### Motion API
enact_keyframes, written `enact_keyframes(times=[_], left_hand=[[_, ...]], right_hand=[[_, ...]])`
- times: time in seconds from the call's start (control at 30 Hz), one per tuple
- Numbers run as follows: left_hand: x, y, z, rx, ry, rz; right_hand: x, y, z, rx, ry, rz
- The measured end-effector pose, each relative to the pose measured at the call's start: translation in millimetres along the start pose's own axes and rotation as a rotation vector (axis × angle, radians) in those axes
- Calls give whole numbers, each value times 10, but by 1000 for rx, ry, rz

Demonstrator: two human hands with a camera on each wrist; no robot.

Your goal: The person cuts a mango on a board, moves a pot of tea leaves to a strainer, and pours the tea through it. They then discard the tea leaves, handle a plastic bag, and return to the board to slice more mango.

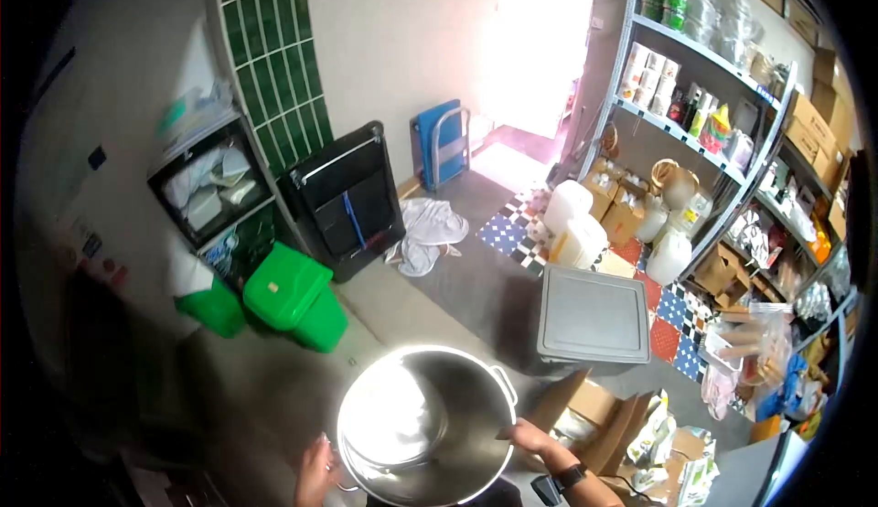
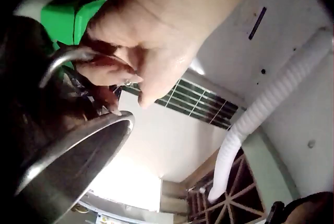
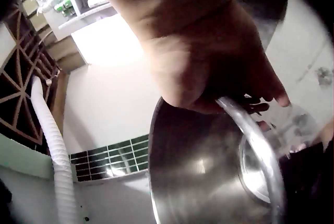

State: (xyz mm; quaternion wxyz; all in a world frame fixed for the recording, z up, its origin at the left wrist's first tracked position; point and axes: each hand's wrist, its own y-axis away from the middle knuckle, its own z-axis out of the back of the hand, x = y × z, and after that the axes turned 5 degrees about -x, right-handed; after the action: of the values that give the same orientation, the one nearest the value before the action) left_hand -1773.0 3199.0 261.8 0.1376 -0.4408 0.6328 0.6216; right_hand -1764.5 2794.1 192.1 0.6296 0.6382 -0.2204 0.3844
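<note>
A large stainless steel stockpot [image 1: 457, 416] is in front of me in the head view, its mouth facing up toward me and its shiny inside showing. My left hand [image 1: 315, 472] is at its near left side. In the left wrist view, that hand's curled fingers hold the pot's loop handle [image 2: 65, 59] just outside the rim. On the opposite side, my right hand [image 1: 529, 436] grips the rim, with a second handle [image 1: 503, 384] farther along. The right wrist view has this hand bent over the rim [image 3: 255, 140], its fingertips partly hidden behind the metal.
Beside my right arm stands an open cardboard box [image 1: 585, 406] with packets. Beyond it is a grey lidded bin [image 1: 594, 310]. A green bin [image 1: 293, 297] and a folded black item [image 1: 343, 201] stand left. Loaded shelves [image 1: 700, 128] line the right wall; a white cloth [image 1: 430, 233] lies on the floor.
</note>
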Motion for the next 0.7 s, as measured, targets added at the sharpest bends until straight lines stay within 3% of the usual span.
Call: enact_keyframes(times=[0.07,0.13,0.2,0.27,0.33,0.4,0.47,0.5,0.6,0.63,0.67,0.7], left_hand=[[-445,-107,-555,-46,-163,24],[-712,-628,-868,46,-318,-15],[-943,-1304,-1204,267,-332,-23],[-1109,-2329,-1541,329,-769,-524],[-1791,-2786,-2357,472,-782,-416],[-2283,-3316,-3094,475,-828,-335],[-2811,-3665,-3817,558,-893,-286],[-2998,-3846,-4129,622,-893,-289],[-3524,-4231,-5155,738,-907,-263],[-3589,-4479,-5443,759,-909,-239],[-3629,-4724,-5772,759,-955,-219],[-3615,-4979,-6087,735,-967,-253]], right_hand=[[324,-220,217,-99,-51,-39],[160,-841,517,-129,-126,-13],[150,-1360,844,-211,143,237],[972,-1533,946,-373,-124,-10],[1013,-2158,1303,-373,-522,-67],[1820,-2082,1584,-505,-107,-47],[1594,-2520,1794,-691,-156,223],[2017,-2468,1852,-712,-234,52],[1736,-3170,2257,-715,-780,74],[1952,-3336,2389,-767,-816,113],[2185,-3515,2517,-771,-952,14],[2578,-3646,2614,-926,-879,-45]])
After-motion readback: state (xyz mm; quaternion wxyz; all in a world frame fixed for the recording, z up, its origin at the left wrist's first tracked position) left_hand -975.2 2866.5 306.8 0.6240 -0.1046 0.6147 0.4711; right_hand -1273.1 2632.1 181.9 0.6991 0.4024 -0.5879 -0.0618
